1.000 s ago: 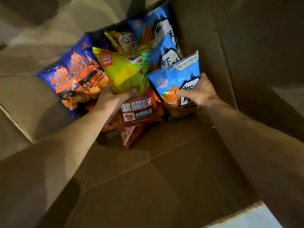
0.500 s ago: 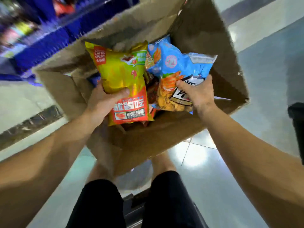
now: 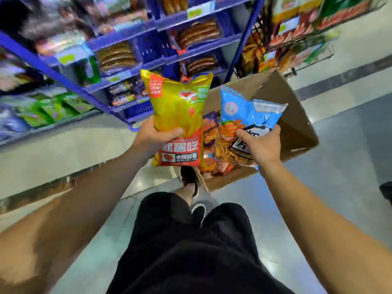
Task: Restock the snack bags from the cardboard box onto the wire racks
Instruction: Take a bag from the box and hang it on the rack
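Observation:
My left hand [image 3: 153, 136] grips a yellow snack bag [image 3: 177, 111] with a red bottom panel, held upright above the box's left edge. My right hand [image 3: 262, 145] grips the lower part of a light blue snack bag [image 3: 244, 115], thumb across its front. Both bags are lifted above the open cardboard box [image 3: 297, 124] on the floor. More orange and red snack bags [image 3: 209, 132] lie inside the box. A black wire rack [image 3: 265, 45] filled with snack packs stands behind the box at upper right.
Blue store shelves [image 3: 131, 39] with sausage packs and green packets run across the left and top. My legs in black shorts [image 3: 191, 251] and a dark shoe [image 3: 189, 179] are below the box. Glossy tiled floor [image 3: 339, 177] spreads to the right.
Both hands lifted their bags up out of the box. The view swung from deep inside the box to the aisle, so the shelves and wire rack are in sight.

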